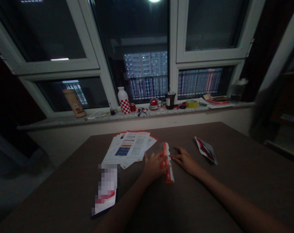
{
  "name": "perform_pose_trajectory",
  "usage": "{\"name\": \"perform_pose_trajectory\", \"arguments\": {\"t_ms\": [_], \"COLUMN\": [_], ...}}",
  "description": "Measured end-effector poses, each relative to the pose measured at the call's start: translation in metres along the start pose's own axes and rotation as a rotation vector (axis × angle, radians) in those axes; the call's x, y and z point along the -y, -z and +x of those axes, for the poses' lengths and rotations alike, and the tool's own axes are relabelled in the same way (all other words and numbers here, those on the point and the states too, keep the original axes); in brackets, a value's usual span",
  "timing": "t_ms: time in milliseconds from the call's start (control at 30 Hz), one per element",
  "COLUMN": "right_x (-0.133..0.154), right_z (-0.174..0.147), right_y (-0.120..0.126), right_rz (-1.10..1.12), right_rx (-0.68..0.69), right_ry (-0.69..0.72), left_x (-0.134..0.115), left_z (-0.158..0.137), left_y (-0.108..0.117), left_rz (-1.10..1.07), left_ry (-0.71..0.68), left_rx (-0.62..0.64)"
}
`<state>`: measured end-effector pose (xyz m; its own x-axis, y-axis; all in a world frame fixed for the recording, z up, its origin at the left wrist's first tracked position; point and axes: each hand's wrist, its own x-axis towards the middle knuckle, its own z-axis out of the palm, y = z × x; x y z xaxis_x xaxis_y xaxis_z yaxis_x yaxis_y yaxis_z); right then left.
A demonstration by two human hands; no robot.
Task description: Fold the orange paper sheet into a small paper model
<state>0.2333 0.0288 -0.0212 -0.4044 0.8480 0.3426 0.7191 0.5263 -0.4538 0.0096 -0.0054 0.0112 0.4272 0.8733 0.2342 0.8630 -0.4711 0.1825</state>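
Pressing one folded leaflet (167, 162): two hands (154, 165).

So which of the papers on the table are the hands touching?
The narrow folded orange-and-white paper, between the left hand and right hand. The fanned leaflets and red pamphlet lie untouched.

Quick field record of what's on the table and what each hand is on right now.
surface: brown table
left hand: rests on folded leaflet, fingers over its left edge
right hand: flat on the table, fingertips touching the leaflet's right edge
left of hands: fanned stack of papers
near left: blurred card
right: red-and-white packet
behind: windowsill with bottle
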Motion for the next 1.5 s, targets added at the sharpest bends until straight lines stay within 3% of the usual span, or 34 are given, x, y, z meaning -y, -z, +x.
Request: {"name": "perform_pose_trajectory", "arguments": {"t_ms": [567,1200,1500], "right_x": [0.009,-0.001,0.001], "right_z": [-0.006,0.0,0.008], "right_y": [0.013,-0.001,-0.006], "right_rz": [0.049,-0.032,-0.117], "right_rx": [0.041,0.008,-0.038], "right_ry": [0.083,-0.008,-0.074], "left_x": [-0.001,-0.001,0.001], "left_z": [0.001,0.0,0.001], "left_y": [0.005,0.0,-0.001], "left_rz": [-0.055,0.002,0.005], "left_ry": [0.016,-0.02,-0.018], "left_rx": [0.032,-0.016,0.021]}}
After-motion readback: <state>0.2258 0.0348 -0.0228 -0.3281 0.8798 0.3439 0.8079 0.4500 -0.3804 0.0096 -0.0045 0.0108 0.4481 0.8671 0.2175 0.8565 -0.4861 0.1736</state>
